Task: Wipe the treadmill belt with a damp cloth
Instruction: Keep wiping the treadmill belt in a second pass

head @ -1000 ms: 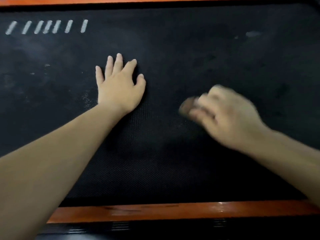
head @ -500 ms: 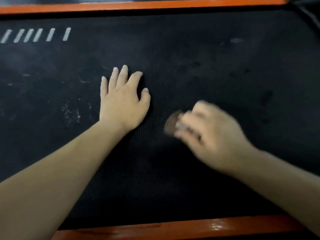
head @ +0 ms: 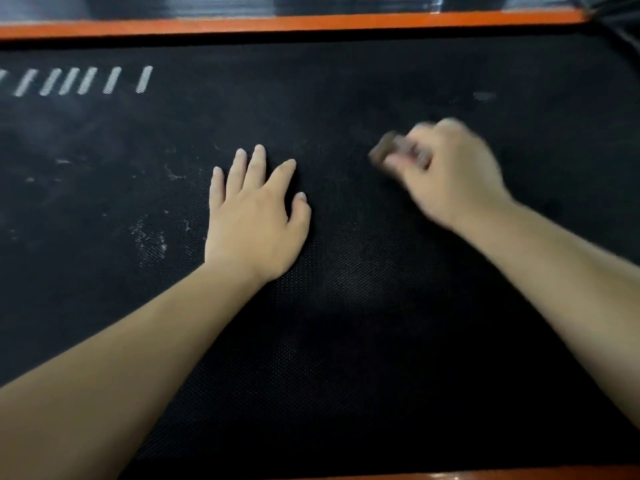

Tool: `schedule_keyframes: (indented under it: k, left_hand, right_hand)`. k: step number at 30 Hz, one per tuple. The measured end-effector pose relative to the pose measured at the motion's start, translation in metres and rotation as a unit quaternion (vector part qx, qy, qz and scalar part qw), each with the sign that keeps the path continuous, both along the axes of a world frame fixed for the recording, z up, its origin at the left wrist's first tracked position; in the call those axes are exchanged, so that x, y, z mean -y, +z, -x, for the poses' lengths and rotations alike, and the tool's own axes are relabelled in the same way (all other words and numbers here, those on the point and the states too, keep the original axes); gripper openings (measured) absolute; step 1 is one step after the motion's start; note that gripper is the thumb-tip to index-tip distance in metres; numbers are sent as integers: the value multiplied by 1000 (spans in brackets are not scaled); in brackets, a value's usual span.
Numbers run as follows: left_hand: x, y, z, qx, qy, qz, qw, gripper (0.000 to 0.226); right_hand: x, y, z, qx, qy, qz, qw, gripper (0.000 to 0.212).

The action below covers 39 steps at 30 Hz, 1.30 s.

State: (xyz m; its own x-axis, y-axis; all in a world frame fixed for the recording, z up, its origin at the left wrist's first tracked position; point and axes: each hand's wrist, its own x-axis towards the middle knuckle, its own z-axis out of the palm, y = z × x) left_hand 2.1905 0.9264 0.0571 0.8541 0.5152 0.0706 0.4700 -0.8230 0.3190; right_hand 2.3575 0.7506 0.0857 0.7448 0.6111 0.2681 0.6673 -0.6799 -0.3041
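Between orange rails: dusty black belt.

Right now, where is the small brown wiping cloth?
In the head view, the small brown cloth is gripped in the right hand, right of centre on the black textured treadmill belt, to the right of the flat left hand.

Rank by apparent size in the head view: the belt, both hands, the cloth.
Largest: belt, filling most of the view.
Next: left hand and right hand, about alike; the right is blurred, so unranked.
Smallest: cloth, only a small blurred bit showing from the right hand's grip.
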Motion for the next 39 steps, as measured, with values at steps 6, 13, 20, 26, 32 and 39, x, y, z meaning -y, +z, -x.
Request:
schedule_keyframes:
  k: [6,13,20,26,32,39]
  left_hand:
    - [0,0,-1,-3,3,-9,1000,61]
    - [-1,-1,-2,-1,3,-10,1000,59]
    - [-2,-2,-2,5,5,-18,1000,60]
    - [-1,-4,-2,2,3,-22,1000,60]
    - [-2,-4,-1,4,0,-24,1000,59]
    - [-3,-4,-1,5,-1,-28,1000,60]
  right_hand:
    - [-8,-14,45,-22,177,-9,984,32]
    - [-34,-13,-9,18,42,-11,999,22]
    - [-50,-5,-70,0,-51,-12,999,24]
    - [-57,-9,-55,-34,154,-19,987,23]
    - [-80,-6,-79,20,119,23,992,28]
    - [-99,-1,-134,16,-42,-10,999,33]
